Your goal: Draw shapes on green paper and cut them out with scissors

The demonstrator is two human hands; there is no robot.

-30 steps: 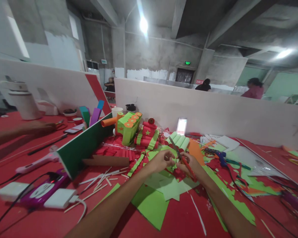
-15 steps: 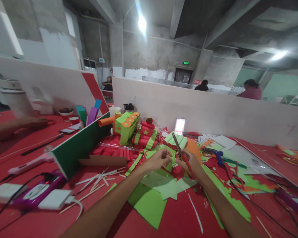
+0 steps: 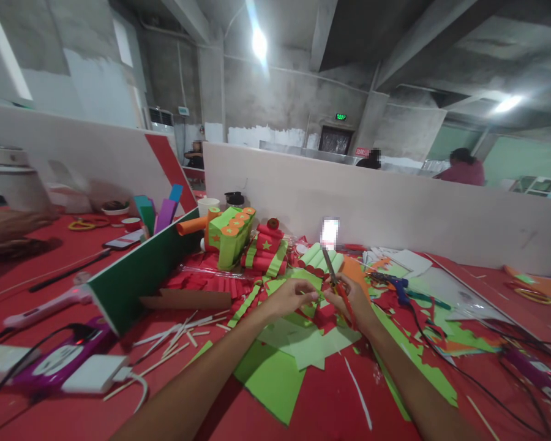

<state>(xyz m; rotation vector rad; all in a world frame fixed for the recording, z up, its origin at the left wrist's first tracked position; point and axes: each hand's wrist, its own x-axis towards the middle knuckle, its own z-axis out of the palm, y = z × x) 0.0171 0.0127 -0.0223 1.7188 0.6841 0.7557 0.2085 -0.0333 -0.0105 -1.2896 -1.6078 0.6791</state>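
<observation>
My right hand [image 3: 351, 297] is closed around a pair of scissors [image 3: 332, 272] with red-orange handles, their dark blades pointing up and away from me. Close by on the left, my left hand [image 3: 292, 298] has its thumb and fingers drawn together near the other hand's fingertips. Whatever it may pinch is too small to make out. Beneath both hands lie pale green paper pieces [image 3: 303, 346] and a bright green sheet [image 3: 275, 383]. Just beyond are light green paper rolls [image 3: 319, 257] and a bundle of red rolls with green bands and a star [image 3: 266, 248].
A green-and-orange paper model [image 3: 232, 233] stands behind a dark green board [image 3: 133, 282]. Thin sticks [image 3: 179, 337] lie left of my forearm. On the right are a blue glue gun [image 3: 399, 288] with its cord and green scraps [image 3: 417, 361]. Another person's hand [image 3: 13, 229] rests far left.
The view has shifted slightly, so most things sit a little further left. The scissors and both my hands stay close together. At far left, the other person's hand has drawn back from yellow-handled scissors.
</observation>
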